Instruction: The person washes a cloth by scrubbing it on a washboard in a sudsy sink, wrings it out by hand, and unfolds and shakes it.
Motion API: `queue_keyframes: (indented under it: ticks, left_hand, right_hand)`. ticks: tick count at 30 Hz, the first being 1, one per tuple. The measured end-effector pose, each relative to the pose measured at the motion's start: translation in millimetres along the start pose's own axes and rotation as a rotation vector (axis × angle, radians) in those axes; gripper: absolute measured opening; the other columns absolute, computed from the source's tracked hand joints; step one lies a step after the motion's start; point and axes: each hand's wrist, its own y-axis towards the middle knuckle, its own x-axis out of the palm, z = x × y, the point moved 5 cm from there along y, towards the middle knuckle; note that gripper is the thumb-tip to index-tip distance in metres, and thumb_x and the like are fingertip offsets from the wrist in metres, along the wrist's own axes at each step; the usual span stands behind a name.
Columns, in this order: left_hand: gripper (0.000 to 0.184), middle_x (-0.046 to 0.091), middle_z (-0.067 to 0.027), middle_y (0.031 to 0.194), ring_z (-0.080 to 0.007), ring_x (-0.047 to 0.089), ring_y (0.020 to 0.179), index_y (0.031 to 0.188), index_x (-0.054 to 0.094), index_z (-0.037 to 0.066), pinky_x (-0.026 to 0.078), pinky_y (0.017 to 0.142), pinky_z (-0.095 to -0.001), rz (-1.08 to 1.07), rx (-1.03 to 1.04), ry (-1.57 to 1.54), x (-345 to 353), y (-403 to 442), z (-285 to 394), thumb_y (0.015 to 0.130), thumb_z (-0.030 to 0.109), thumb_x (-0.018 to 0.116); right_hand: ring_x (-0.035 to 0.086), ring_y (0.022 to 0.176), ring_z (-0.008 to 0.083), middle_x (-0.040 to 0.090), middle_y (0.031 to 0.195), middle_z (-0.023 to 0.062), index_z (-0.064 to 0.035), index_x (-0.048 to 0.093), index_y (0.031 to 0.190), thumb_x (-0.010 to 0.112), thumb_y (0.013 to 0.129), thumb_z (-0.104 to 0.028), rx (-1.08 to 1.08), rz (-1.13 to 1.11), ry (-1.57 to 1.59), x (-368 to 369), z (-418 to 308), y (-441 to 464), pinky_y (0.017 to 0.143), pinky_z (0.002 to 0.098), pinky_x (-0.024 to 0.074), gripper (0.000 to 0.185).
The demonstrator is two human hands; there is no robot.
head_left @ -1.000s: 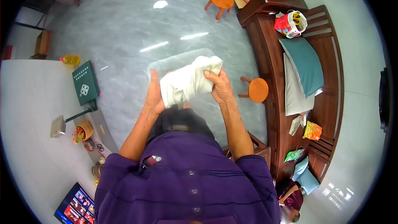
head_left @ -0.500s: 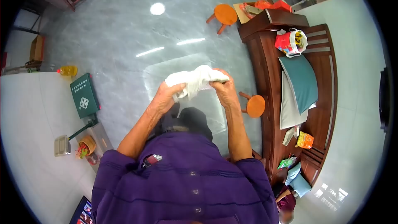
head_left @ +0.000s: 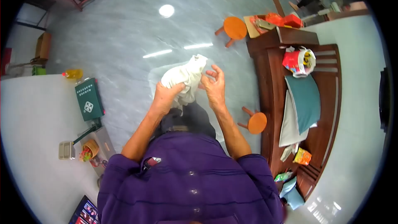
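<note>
A crumpled white cloth (head_left: 187, 74) is bunched up in front of my body, its upper end sticking up to the right and a loose edge hanging down. My left hand (head_left: 167, 94) grips its left side, thumb laid over the front and fingers hidden behind the fabric. Close to the cloth's right edge is my right hand (head_left: 214, 86), fingers apart and curved upward. Whether its thumb side brushes the fabric I cannot tell.
To the right stands a dark wooden bench (head_left: 267, 95) with cushions (head_left: 304, 101) and bags. Two orange stools (head_left: 257, 123) are near it. On the left are a green box (head_left: 89, 99), a bottle of yellow liquid (head_left: 73, 74) and a basket (head_left: 90, 147).
My right hand has let go of the cloth's right end and opened its fingers. The cloth, stretched sideways between both hands before, now tilts upward in my left hand.
</note>
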Motion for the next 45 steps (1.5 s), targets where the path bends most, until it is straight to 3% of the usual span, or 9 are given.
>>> queue_keyframes:
  ticks: [3,10,14,19,23,33,37,43,45]
  left_hand:
    - [0.039,0.068,-0.0078,0.112,-0.0156,0.064,0.1,0.122,0.061,-0.001,0.051,0.089,-0.0319,0.087,0.009,0.084,-0.5,23.5,14.9,0.084,0.003,0.07]
    - [0.034,0.069,-0.0044,0.108,-0.0118,0.064,0.094,0.119,0.064,-0.001,0.053,0.082,-0.0283,0.126,0.122,0.171,11.1,60.7,22.5,0.086,0.004,0.07]
    - [0.031,0.069,-0.0052,0.108,-0.0128,0.064,0.095,0.119,0.064,-0.001,0.053,0.084,-0.0287,0.11,0.095,0.096,17.3,87.7,28.7,0.089,0.007,0.069]
    - [0.032,0.069,-0.0066,0.11,-0.016,0.065,0.098,0.119,0.063,-0.002,0.053,0.087,-0.0309,0.082,0.026,-0.065,-0.9,117.5,36.6,0.091,0.013,0.068]
    - [0.033,0.068,-0.0067,0.111,-0.0165,0.065,0.1,0.12,0.063,-0.001,0.053,0.087,-0.0318,0.055,0.006,-0.112,-3.7,135.2,53.1,0.092,0.015,0.068]
    - [0.037,0.068,-0.0064,0.109,-0.0131,0.063,0.096,0.12,0.062,-0.003,0.051,0.084,-0.0291,0.077,0.135,0.211,-6.7,150.9,78.2,0.089,0.014,0.07]
    - [0.041,0.069,-0.0076,0.109,-0.0141,0.064,0.097,0.122,0.061,-0.002,0.053,0.085,-0.0299,0.089,0.34,0.409,26.1,146.6,89.7,0.085,0.008,0.073]
    - [0.033,0.07,-0.0054,0.105,-0.0129,0.065,0.094,0.116,0.066,-0.001,0.051,0.085,-0.0287,0.178,0.113,0.219,8.0,161.4,75.4,0.083,0.005,0.072]
    - [0.03,0.07,-0.0045,0.104,-0.0123,0.065,0.093,0.114,0.068,0.0,0.051,0.085,-0.0283,0.231,0.186,0.207,-1.8,161.8,80.2,0.084,0.005,0.071]
  right_hand:
    - [0.063,0.098,0.022,0.06,0.112,0.0132,-0.002,0.039,0.133,0.063,0.095,-0.02,0.189,-0.089,0.263,23.3,4.9,24.4,0.073,0.0336,0.0552,0.048]
    - [0.062,0.101,0.019,0.061,0.113,0.0126,0.0017,0.042,0.134,0.072,0.089,-0.022,-0.185,-0.269,-0.15,49.9,-38.2,67.9,0.078,0.0302,0.054,0.059]
    - [0.063,0.097,0.017,0.064,0.11,0.0106,0.0032,0.052,0.126,0.075,0.086,-0.016,0.024,-0.368,-0.101,53.1,-55.3,93.5,0.084,0.0302,0.0512,0.05]
    - [0.059,0.107,0.0155,0.064,0.115,0.0067,-0.0008,0.057,0.126,0.066,0.093,-0.029,0.278,-0.335,0.262,54.7,-37.5,116.8,0.092,0.0319,0.0474,0.044]
    - [0.06,0.109,0.018,0.063,0.12,0.0097,-0.0003,0.054,0.129,0.061,0.097,-0.035,0.234,-0.329,0.32,60.3,-30.5,128.4,0.094,0.0343,0.048,0.048]
    - [0.059,0.118,0.0255,0.057,0.131,0.0128,0.0011,0.045,0.136,0.049,0.103,-0.035,0.361,-0.206,0.594,68.1,-29.7,147.6,0.1,0.0426,0.048,0.049]
    - [0.06,0.115,0.0239,0.058,0.129,0.0128,0.0,0.048,0.133,0.054,0.101,-0.032,0.331,-0.187,0.6,69.8,-29.9,151.3,0.096,0.0412,0.0504,0.046]
    - [0.061,0.113,0.0209,0.061,0.124,0.0123,-0.0002,0.054,0.127,0.062,0.097,-0.025,0.266,-0.212,0.393,58.9,-34.5,150.6,0.096,0.0375,0.0503,0.04]
    - [0.06,0.114,0.0216,0.061,0.125,0.0108,0.0021,0.053,0.129,0.064,0.095,-0.017,0.301,-0.188,0.369,41.5,-37.5,156.7,0.1,0.0383,0.0479,0.041]
